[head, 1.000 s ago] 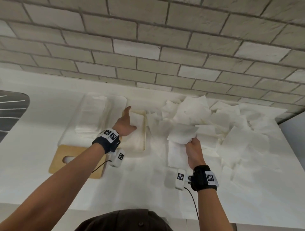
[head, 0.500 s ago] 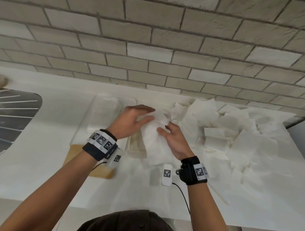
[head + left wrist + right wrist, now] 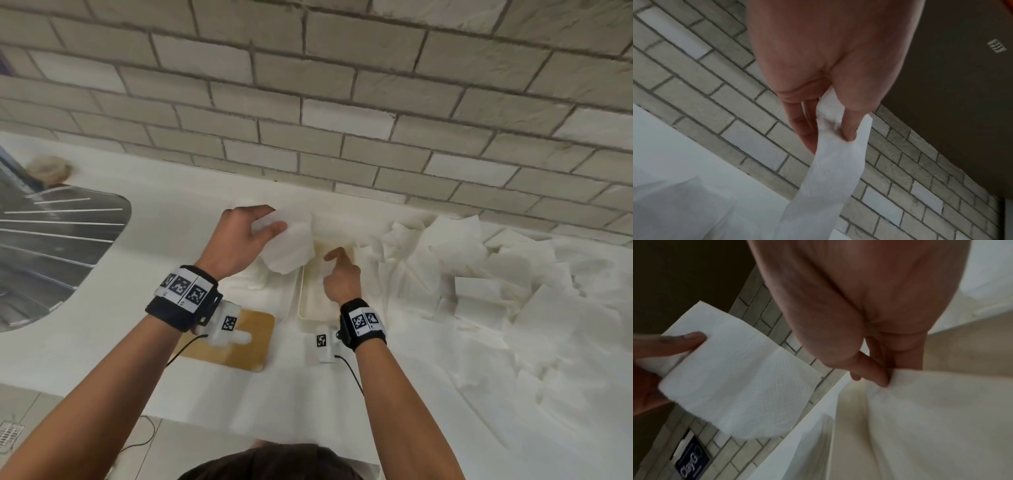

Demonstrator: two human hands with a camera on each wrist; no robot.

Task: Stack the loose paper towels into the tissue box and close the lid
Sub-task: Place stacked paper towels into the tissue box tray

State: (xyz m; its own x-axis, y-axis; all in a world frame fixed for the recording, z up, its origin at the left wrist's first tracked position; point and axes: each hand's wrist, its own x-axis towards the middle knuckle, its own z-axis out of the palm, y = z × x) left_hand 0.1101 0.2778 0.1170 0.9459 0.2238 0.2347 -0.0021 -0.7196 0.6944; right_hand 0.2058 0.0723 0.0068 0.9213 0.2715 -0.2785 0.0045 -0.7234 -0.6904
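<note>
White paper towel (image 3: 289,241) is pinched between thumb and fingers of my left hand (image 3: 236,240), raised just left of the open tissue box (image 3: 301,308). My right hand (image 3: 342,277) reaches into the box, fingertips (image 3: 879,378) curled and pinching the sheet already laid inside — apparently straightening it. Status: loading has only begun. A large loose pile (image 3: 496,274) remains spread on the counter (image 3: 102,342) to the right of the box. The wooden lid (image 3: 239,346) lies flat on the counter near my left wrist — not yet fitted.

folded white paper towel (image 3: 289,241) above open tissue box (image 3: 310,313)
</note>
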